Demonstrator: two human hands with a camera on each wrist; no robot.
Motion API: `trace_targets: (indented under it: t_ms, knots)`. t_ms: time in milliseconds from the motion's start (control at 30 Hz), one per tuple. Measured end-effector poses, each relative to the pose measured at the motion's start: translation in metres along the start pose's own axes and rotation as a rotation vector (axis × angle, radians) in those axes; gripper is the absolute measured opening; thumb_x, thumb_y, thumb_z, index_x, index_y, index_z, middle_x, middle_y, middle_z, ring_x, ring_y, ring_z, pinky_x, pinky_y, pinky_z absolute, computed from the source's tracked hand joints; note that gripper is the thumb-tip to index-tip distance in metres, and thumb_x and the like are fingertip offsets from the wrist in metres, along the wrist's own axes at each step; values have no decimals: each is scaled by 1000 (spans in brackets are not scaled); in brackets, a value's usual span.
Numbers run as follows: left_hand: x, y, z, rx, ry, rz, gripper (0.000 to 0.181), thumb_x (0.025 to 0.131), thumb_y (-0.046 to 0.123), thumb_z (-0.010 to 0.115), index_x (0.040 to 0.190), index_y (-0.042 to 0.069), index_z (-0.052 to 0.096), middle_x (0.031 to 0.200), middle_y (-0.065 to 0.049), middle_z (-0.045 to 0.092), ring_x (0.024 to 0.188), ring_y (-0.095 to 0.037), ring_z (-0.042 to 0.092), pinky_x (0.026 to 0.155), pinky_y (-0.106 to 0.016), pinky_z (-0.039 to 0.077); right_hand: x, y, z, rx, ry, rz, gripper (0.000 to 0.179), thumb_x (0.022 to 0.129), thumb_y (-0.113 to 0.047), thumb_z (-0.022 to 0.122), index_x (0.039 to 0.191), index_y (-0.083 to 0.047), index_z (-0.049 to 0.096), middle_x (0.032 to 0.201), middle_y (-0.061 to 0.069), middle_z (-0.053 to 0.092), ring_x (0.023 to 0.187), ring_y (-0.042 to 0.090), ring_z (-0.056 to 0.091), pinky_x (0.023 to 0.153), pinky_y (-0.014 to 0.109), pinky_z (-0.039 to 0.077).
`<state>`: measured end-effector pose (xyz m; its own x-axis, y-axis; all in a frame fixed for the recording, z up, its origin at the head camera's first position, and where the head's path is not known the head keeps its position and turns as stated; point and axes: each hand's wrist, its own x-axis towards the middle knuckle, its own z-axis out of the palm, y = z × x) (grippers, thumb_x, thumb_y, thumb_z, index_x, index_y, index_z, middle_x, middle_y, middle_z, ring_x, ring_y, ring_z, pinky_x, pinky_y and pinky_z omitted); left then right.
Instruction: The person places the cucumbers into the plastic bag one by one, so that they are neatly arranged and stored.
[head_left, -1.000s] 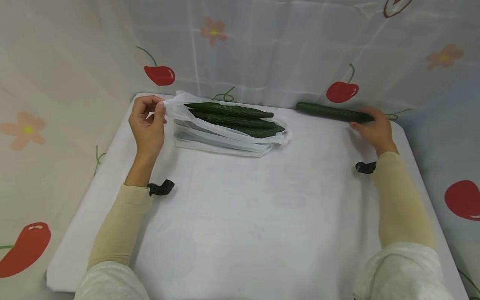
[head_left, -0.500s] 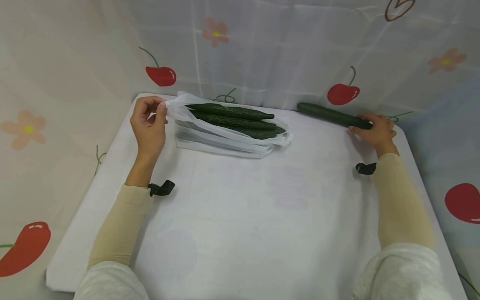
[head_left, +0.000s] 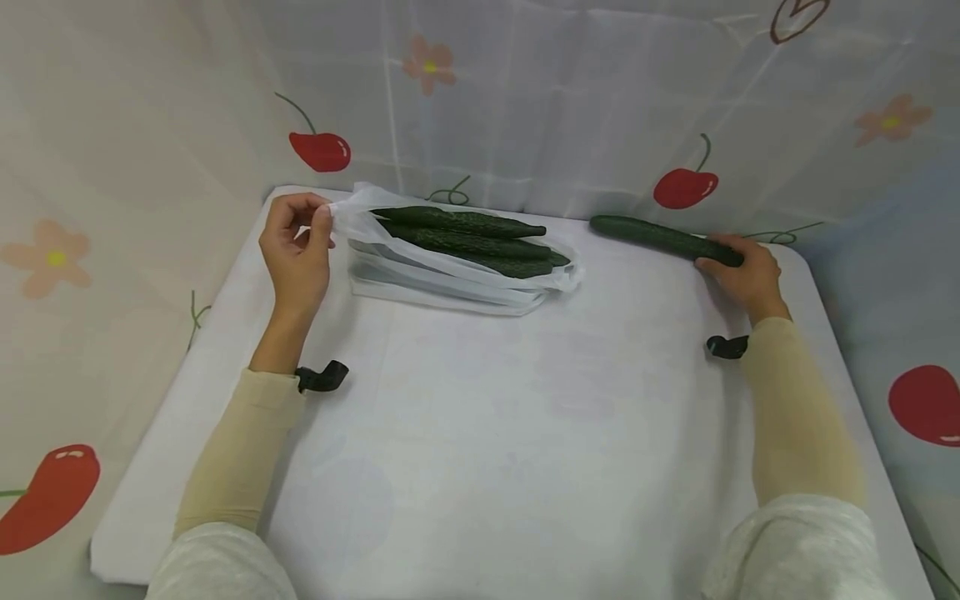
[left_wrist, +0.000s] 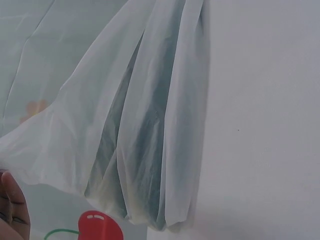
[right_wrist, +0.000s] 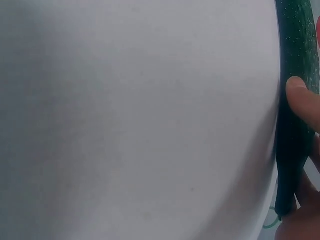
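My left hand (head_left: 297, 246) pinches the left edge of a white plastic bag (head_left: 450, 293), drawing it out to a point. Inside the bag's open mouth lie several dark green cucumbers (head_left: 465, 242), side by side. In the left wrist view the bag (left_wrist: 142, 125) hangs in folds, with dark shapes showing through, and fingers (left_wrist: 14, 197) at the lower left. At the back right, my right hand (head_left: 750, 271) grips one end of another cucumber (head_left: 652, 233). The right wrist view shows the thumb (right_wrist: 300, 95) across that cucumber (right_wrist: 295, 50).
Everything lies on a white-covered table (head_left: 510, 467) with rounded corners. A hanging sheet (head_left: 540, 108) printed with cherries and flowers rises right behind the table's back edge and along both sides. A black wrist camera (head_left: 322, 377) sits on the left forearm, another (head_left: 727, 347) on the right.
My right hand has closed around the cucumber's right end and shifted it slightly toward me and to the left. The left hand and the bag stay put.
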<state>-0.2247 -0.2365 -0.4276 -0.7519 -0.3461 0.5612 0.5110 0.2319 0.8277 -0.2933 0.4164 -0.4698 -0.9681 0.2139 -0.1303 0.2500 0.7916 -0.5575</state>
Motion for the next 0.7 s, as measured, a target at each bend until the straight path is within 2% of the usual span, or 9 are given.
trace_targets:
  t_ms: [233,433,700]
  knots:
    - [-2,0,2,-23,5,-1,7,105,10,67,109,8,72,102,6,64,84,-11,59,65,-18,52,-3,8,6,24,49,-62,67,104,-52,66,162,-23,51,173,17,39,163,45,29,134,67,19]
    - [-2,-1,2,-3,7,-9,7,105,9,66,109,8,72,103,4,64,84,-9,59,66,-16,51,-11,6,12,64,92,-37,65,103,-52,68,159,-22,54,171,18,43,162,40,34,135,61,25]
    - [-2,7,5,-6,10,-6,7,105,6,64,107,6,71,102,3,64,84,-7,58,66,-15,50,-21,-5,8,131,125,-74,64,99,-52,73,155,-24,59,169,11,48,160,32,41,135,53,29]
